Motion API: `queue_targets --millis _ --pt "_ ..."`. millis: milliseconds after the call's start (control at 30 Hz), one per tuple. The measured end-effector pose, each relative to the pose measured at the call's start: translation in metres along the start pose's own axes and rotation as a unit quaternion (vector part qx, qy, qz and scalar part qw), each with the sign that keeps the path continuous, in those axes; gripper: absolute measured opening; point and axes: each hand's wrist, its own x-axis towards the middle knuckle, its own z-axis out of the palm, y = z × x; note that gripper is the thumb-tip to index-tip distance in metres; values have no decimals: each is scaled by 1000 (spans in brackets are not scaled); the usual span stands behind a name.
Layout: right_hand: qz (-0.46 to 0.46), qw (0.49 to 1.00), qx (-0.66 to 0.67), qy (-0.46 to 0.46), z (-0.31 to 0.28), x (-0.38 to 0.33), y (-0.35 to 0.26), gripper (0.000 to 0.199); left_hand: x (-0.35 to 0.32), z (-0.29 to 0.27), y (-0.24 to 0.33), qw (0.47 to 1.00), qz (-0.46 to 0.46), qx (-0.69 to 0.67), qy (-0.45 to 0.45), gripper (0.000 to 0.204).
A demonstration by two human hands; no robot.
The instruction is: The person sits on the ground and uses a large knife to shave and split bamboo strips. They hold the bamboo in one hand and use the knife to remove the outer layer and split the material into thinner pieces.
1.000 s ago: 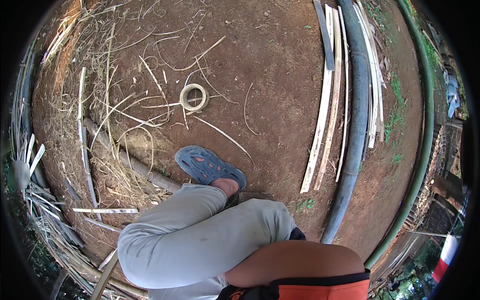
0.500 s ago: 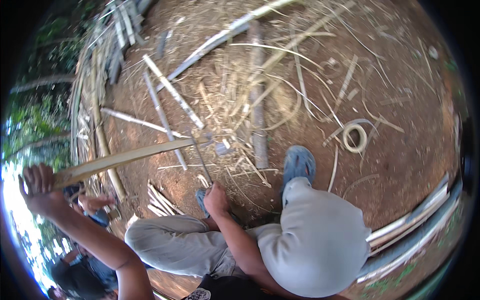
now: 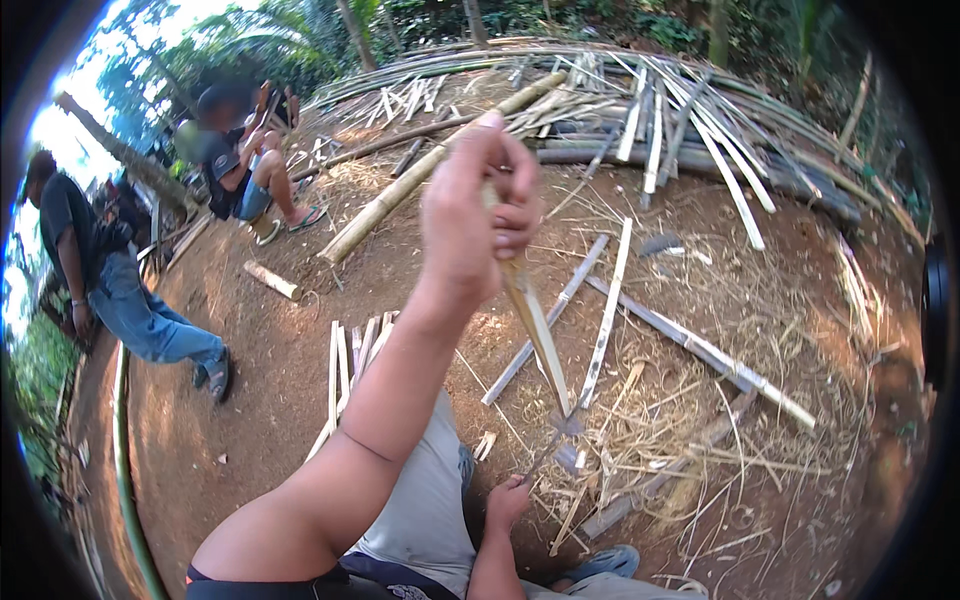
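Left hand (image 3: 482,212) raised, fingers clamped round pale bamboo strip (image 3: 541,342), which slants down toward ground (image 3: 260,400). Right hand (image 3: 507,503) low, fingers closed on thin dark blade (image 3: 543,459) near strip's lower end; whether touching, cannot tell. Step in hand looks like blade work on strip; next move seems to call for firm hold. Brown earth strewn with shavings (image 3: 650,430); stacked bamboo (image 3: 655,130), trees (image 3: 720,35) beyond; crouching person (image 3: 237,165), standing person (image 3: 140,312) at left.

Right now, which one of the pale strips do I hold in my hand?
The strip slanting down from your raised left hand; the other strips just beyond it lie on the ground.
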Motion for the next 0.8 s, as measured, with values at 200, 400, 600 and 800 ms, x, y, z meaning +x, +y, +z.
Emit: queue_targets --millis 200,400,600,800 --pt "-107 989 -93 37 -22 4 1 37 9 -32 -12 997 60 -7 43 53" --pt "-229 970 53 66 -67 9 -66 42 21 -66 -20 989 95 -7 113 58" --pt "-159 960 -230 -9 -67 -4 -58 42 19 -78 -18 980 144 41 130 52" --pt "-86 974 -211 -16 -61 1 -42 43 37 -86 -39 708 442 513 203 44"
